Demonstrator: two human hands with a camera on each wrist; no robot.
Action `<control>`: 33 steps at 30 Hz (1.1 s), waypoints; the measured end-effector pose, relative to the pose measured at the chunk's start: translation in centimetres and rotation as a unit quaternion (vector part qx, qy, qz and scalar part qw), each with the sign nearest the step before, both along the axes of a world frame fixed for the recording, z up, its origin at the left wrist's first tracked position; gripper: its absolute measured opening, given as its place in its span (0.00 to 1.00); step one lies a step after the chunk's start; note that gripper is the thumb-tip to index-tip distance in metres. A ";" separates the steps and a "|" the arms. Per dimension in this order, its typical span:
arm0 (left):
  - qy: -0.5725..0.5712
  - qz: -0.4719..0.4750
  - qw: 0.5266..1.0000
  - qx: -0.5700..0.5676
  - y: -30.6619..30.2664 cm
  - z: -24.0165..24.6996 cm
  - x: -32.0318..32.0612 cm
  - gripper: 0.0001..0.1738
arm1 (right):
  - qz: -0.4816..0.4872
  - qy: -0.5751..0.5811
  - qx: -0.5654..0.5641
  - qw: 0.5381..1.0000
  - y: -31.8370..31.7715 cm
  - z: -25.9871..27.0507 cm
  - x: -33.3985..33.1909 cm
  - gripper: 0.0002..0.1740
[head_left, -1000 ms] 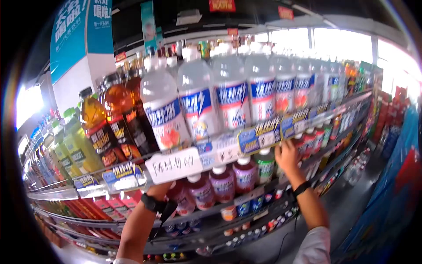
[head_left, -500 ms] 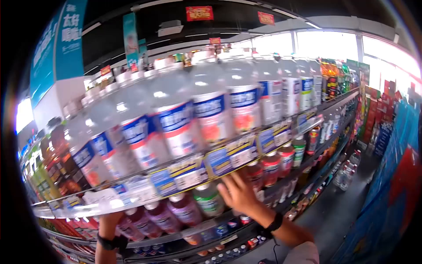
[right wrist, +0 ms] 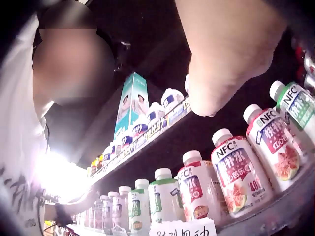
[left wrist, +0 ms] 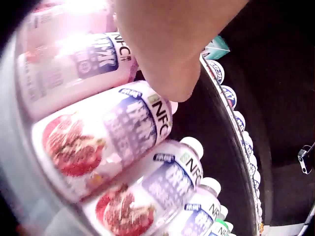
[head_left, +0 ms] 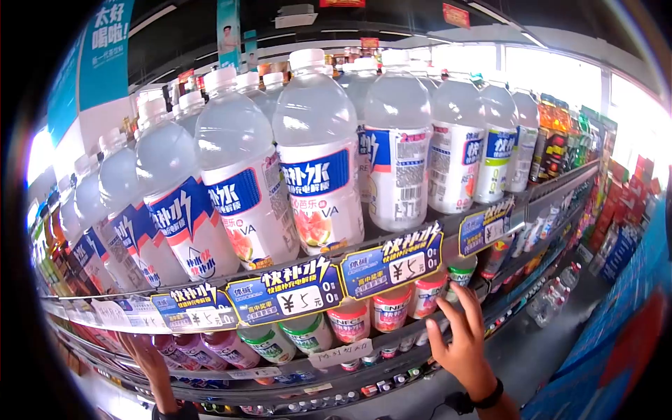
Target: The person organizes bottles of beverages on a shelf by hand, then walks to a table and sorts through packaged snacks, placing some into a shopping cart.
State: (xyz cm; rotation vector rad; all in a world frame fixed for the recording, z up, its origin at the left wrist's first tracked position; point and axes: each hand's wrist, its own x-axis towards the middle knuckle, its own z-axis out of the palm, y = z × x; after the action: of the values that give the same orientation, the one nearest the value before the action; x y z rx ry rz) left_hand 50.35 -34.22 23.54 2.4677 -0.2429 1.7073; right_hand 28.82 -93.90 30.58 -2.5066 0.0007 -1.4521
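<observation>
My right hand (head_left: 462,343) is raised with fingers spread in front of the lower row of small NFC juice bottles, close under the upper shelf's price tags. A red-labelled juice bottle (head_left: 427,295) stands just behind its fingertips in the head view. Nothing shows in its grasp. My left hand (head_left: 145,360) reaches up by the upper shelf's front edge at the left, its fingers extended and partly overlapped by the shelf. Beside it stand purple-labelled juice bottles (left wrist: 147,118) with pomegranate pictures. Large clear drink bottles (head_left: 318,154) with blue-and-white labels line the upper shelf.
Blue-and-yellow price tags (head_left: 301,290) run along the upper shelf edge. A handwritten white card (head_left: 341,353) hangs on the lower shelf. Wrapped clear bottles (head_left: 549,304) stand on the aisle floor, near a blue covering (head_left: 602,350) at right.
The view has moved right along the shelf, nearer the large bottles. My right hand has come away from the shelf edge with its fingers spread. My left hand has stayed near the shelf's underside.
</observation>
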 end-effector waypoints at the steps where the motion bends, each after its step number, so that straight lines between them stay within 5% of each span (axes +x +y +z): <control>1: 0.014 0.004 1.000 -0.002 -2.6 0.3 -2.1 0.34 | -0.013 0.012 0.021 1.000 0.3 -0.5 -0.6 0.21; 4: 0.060 -0.019 0.998 -0.002 -7.9 -2.6 -5.0 0.37 | -0.035 0.025 0.104 0.994 1.8 -5.0 -1.9 0.19; 6: 0.102 -0.044 0.994 -0.007 -9.5 -4.7 -6.5 0.39 | -0.085 -0.072 0.180 0.977 4.5 -6.6 -2.0 0.12; 13: 0.172 -0.128 0.975 -0.061 -9.9 -5.5 -6.6 0.43 | -0.215 0.027 0.131 0.967 5.5 -17.2 -9.0 0.15; 18: 0.109 -0.188 0.972 -0.088 -9.6 -9.0 -4.4 0.48 | -0.271 0.008 0.134 0.953 5.7 -14.9 -12.0 0.26; 21: 0.127 -0.194 0.970 -0.070 -9.3 -10.7 -5.1 0.56 | -0.394 0.043 0.264 0.880 4.4 -20.1 -13.5 0.30; 24: 0.147 -0.212 0.964 -0.064 -10.1 -12.6 -6.0 0.61 | -0.278 0.041 0.273 0.920 5.3 -22.3 -12.2 0.31; 26: 0.151 -0.239 0.958 -0.052 -10.0 -12.9 -6.8 0.62 | -0.208 0.001 0.236 0.949 7.0 -18.9 -9.9 0.31; 29: 0.173 -0.223 0.955 -0.094 -9.8 -13.9 -8.5 0.65 | -0.189 0.020 0.354 0.916 7.7 -14.8 -7.8 0.30; 33: 0.173 -0.215 0.953 -0.123 -9.6 -13.3 -10.1 0.66 | -0.165 0.011 0.216 0.962 4.9 -9.8 -4.8 0.26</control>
State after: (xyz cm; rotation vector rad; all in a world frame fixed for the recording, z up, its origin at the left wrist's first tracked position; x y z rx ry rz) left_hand 40.23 -43.87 10.27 2.2639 -0.4574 1.0464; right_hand 24.05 -89.04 20.74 -2.2268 0.6943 -1.3526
